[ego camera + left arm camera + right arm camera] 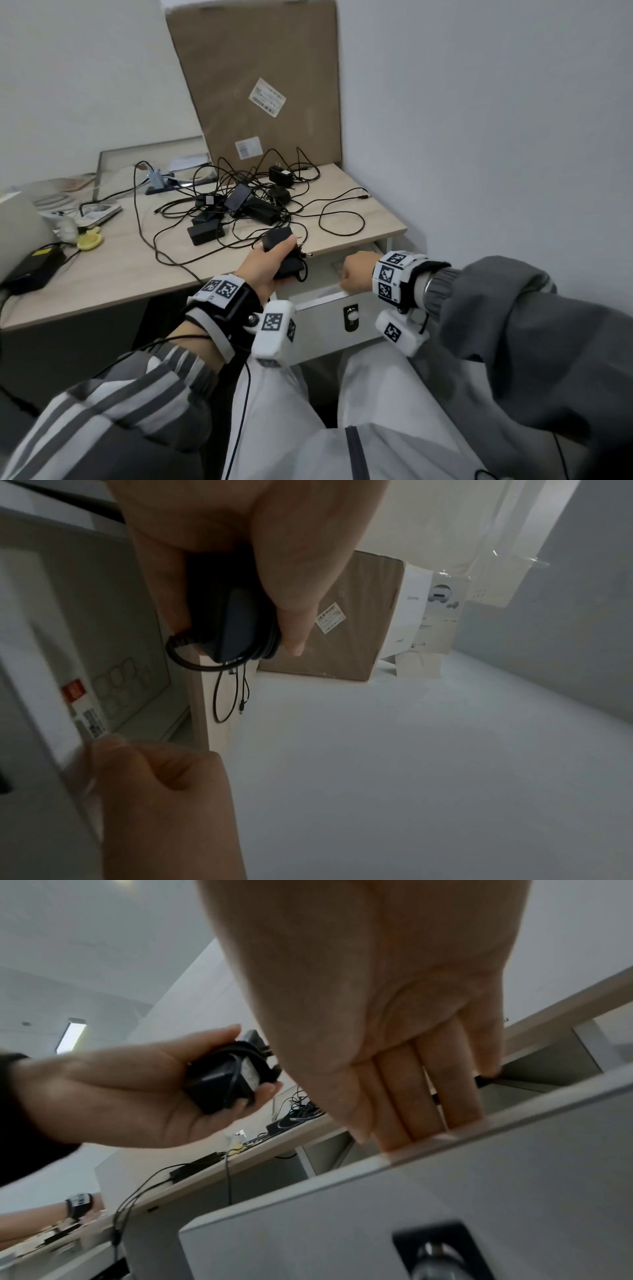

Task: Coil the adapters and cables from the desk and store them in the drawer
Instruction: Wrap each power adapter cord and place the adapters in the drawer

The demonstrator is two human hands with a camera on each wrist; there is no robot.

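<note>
A black box-shaped adapter (281,251) with its cord wrapped round is held in the left hand (263,265), above the white metal drawer (337,317). The drawer's top edge is gripped by the right hand (356,274). The cord could be caught if dropped carelessly.

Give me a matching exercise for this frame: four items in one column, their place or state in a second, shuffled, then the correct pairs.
Items
1. coiled black adapter
2. white drawer
3. cardboard box
4. tangled cables

States
A. leaning against the wall behind the desk
B. gripped in the left hand
C. spread loose on the desktop
D. partly open, right hand hooked over its top edge

Pairs: 1-B, 2-D, 3-A, 4-C
</note>
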